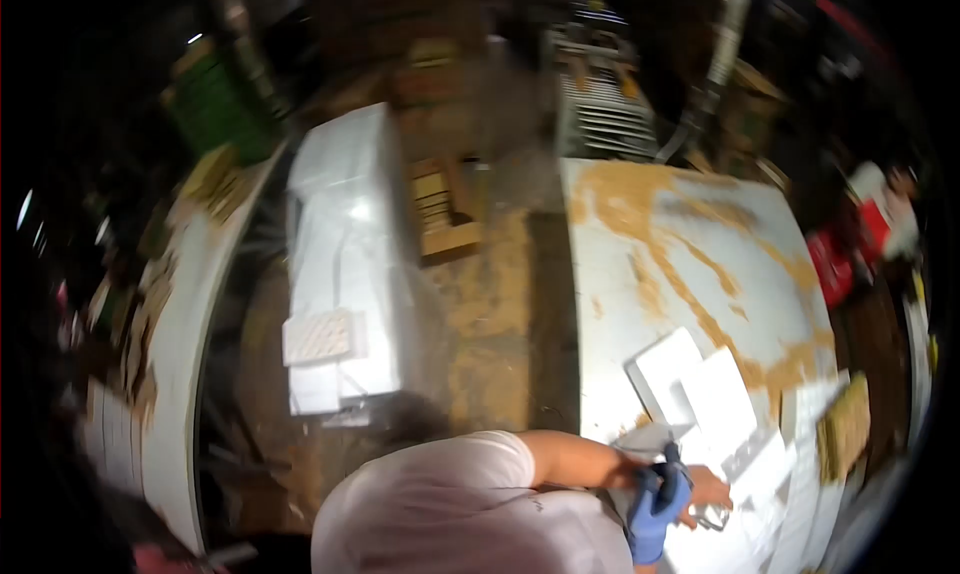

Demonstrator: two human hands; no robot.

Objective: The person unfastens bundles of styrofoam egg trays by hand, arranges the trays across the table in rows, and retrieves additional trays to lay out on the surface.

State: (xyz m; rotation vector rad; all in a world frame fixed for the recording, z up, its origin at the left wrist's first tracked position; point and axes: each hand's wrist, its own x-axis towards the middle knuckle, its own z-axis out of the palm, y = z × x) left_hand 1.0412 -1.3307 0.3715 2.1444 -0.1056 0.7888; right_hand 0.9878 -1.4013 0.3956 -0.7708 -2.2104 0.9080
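Note:
My bare left hand [708, 489] reaches across to the white tabletop at the lower right, its fingers curled near a small shiny ring-like item [712, 518] too blurred to name. My right hand [656, 512], in a blue glove, is closed beside the left wrist. A small dark object [672, 456] sticks up at its fingers; what it is cannot be made out. White foam-like blocks [712, 389] lie just beyond my hands, and a grey-white piece with holes [750, 456] lies beside the left hand.
The white table [690, 264] carries brown stains. A long plastic-wrapped white stack [345, 244] stands on the left, near an open cardboard box [450, 236]. Behind the table is a roller conveyor [605, 104]. A person in red and white [870, 219] is at the far right.

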